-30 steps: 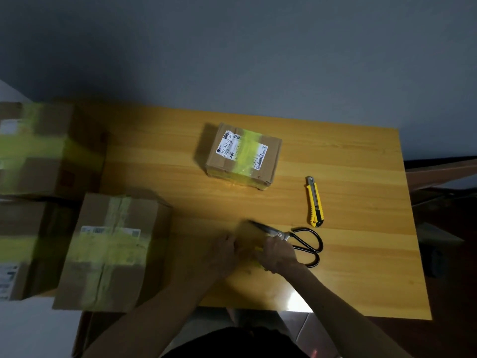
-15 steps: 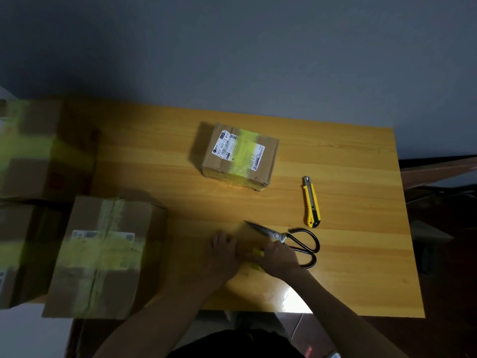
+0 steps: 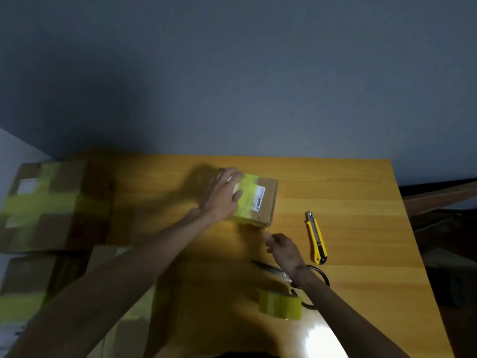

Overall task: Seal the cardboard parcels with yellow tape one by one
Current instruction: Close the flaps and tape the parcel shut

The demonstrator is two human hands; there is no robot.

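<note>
Wooden surface (image 3: 348, 202) under a grey wall: I see my left hand (image 3: 223, 196) spread over the taped parcel (image 3: 265, 200) at its middle, right hand (image 3: 284, 248) loosely curled and empty just beside, so I judge I'm fetching it, next drawing it toward the tape (image 3: 280, 304).

Open tabletop (image 3: 361, 202) ran right of the parcel (image 3: 265, 200) to the far and right edges, with only the knife (image 3: 316, 237) lying in it, just right of the right hand (image 3: 284, 248). The left hand (image 3: 222, 195) lay over the parcel's left half, its forearm slanting across the table's middle. Scissors (image 3: 271, 270) sat under the right wrist, and the tape roll (image 3: 280, 304) lay just nearer, crowding the near-right approach. A strip of bare wood separated the parcel from the taped boxes (image 3: 51, 202), which walled off the whole left side.
</note>
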